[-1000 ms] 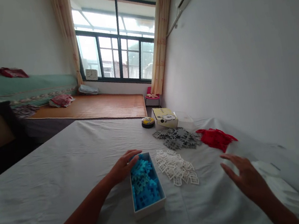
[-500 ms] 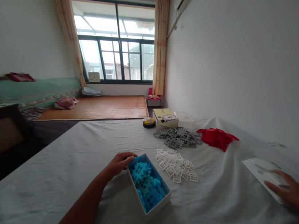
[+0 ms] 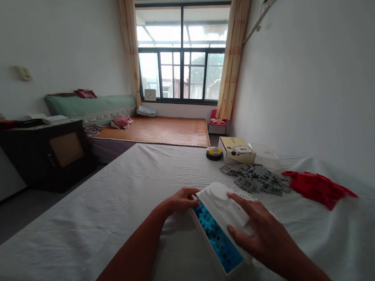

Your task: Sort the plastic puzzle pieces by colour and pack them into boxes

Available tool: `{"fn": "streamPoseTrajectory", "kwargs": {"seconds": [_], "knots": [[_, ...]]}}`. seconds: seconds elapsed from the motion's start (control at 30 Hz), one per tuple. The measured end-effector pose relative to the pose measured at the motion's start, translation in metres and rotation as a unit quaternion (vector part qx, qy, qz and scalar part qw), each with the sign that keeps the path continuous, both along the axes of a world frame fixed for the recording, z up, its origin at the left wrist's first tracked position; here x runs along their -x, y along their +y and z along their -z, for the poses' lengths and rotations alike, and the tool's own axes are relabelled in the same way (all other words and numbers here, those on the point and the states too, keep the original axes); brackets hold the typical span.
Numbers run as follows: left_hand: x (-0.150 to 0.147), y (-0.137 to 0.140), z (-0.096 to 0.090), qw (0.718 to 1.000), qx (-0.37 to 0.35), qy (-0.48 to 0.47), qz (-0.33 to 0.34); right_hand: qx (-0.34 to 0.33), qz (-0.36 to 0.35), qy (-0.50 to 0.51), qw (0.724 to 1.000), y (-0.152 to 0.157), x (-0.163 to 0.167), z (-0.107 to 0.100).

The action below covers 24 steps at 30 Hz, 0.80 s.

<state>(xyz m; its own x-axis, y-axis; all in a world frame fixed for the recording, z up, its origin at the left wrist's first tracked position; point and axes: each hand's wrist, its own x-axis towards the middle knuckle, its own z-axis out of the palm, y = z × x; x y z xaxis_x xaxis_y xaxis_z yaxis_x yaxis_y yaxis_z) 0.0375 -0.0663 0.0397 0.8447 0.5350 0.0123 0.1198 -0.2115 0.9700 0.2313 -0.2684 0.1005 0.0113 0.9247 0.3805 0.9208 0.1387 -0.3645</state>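
Observation:
A white open-topped box (image 3: 214, 256) stands on the cloth, holding blue snowflake-shaped plastic pieces (image 3: 217, 234). My left hand (image 3: 181, 200) grips the box's far left corner, fingers closed on the rim. Over the box's right side lies a white lid (image 3: 219, 192) with a round raised part, slightly tilted; the left strip of the box is uncovered. My right hand (image 3: 263, 227) holds this lid, thumb and fingers bent over it. White lattice pieces (image 3: 245, 194) are mostly hidden behind the lid and right hand.
Grey interlocking pieces (image 3: 258, 179) and a red heap (image 3: 320, 186) lie beyond on the white cloth (image 3: 113, 205). Behind them are a yellow printed box (image 3: 237, 150), a clear container (image 3: 265, 154) and a round black-and-yellow tin (image 3: 214, 153). The wall (image 3: 330, 71) runs along the right.
My right hand has brought the white lid from the far right over onto the blue-filled box. My left hand stays at the box's corner. The view has turned left.

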Motion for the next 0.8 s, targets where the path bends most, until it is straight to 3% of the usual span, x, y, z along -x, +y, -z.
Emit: {"fn": "streamPoseTrajectory", "kwargs": {"seconds": [0.17,0.37,0.6,0.8], "knots": [[0.003,0.001,0.000,0.999,0.040,0.007,0.018,0.045,-0.013,-0.029,0.998,0.005,0.018,0.008],[0.013,0.006,0.001,0.994,0.106,0.033,0.003,0.058,0.024,-0.058,0.996,0.006,0.026,0.012],[0.010,0.004,0.000,0.995,0.084,0.054,-0.031,0.067,0.029,-0.097,0.993,0.005,0.035,0.002],[0.009,-0.001,-0.004,0.998,0.047,0.049,0.018,0.080,0.039,-0.129,0.988,0.003,0.038,0.005]]}}
